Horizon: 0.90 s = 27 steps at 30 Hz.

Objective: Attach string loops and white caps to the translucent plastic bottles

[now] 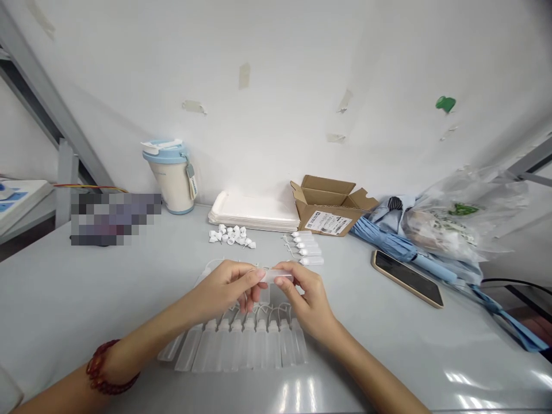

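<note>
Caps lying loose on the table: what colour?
White; the caps show best in the head view.

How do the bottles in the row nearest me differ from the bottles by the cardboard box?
The near bottles point their necks away from you; the far bottles point theirs left. The near bottles have translucent-looking necks, while the far bottles show bright white tops. There are more near bottles than far bottles. Both sets have translucent bodies and lie on the gray table.
</note>
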Each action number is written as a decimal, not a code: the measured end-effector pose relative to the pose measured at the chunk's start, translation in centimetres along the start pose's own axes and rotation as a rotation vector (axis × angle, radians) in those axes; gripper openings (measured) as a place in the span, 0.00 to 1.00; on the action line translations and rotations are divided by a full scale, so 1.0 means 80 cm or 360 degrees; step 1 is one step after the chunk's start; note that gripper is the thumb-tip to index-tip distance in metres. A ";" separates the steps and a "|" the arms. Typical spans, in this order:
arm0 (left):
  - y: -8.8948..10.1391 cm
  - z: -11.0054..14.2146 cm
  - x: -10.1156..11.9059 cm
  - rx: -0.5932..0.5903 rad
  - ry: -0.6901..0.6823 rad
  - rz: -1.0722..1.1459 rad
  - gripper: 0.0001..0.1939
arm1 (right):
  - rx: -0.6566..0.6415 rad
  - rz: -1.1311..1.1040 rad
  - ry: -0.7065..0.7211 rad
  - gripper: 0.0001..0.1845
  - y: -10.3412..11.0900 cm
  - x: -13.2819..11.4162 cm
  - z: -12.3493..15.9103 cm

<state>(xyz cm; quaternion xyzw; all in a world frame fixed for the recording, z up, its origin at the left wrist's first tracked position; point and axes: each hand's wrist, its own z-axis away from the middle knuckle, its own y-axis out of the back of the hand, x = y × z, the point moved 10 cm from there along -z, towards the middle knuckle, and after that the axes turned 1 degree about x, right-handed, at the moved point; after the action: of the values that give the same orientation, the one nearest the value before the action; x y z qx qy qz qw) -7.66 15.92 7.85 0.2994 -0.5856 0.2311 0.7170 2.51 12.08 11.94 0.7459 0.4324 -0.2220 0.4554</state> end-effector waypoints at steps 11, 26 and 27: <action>0.005 0.004 -0.015 0.0018 0.0213 0.0347 0.19 | 0.0106 0.0485 0.0648 0.09 -0.001 -0.038 0.012; 0.005 0.004 0.005 0.0064 -0.0066 -0.0281 0.19 | -0.0168 -0.0145 -0.0103 0.11 -0.007 0.014 -0.002; 0.005 0.004 0.004 0.0067 -0.0068 -0.0322 0.19 | -0.0183 -0.0138 -0.0116 0.11 -0.008 0.016 -0.002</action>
<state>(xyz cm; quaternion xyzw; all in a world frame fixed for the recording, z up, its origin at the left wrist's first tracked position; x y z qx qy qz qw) -8.06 15.97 8.28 0.3768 -0.5626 0.1634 0.7175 2.63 12.95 10.81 0.6906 0.4594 -0.2433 0.5028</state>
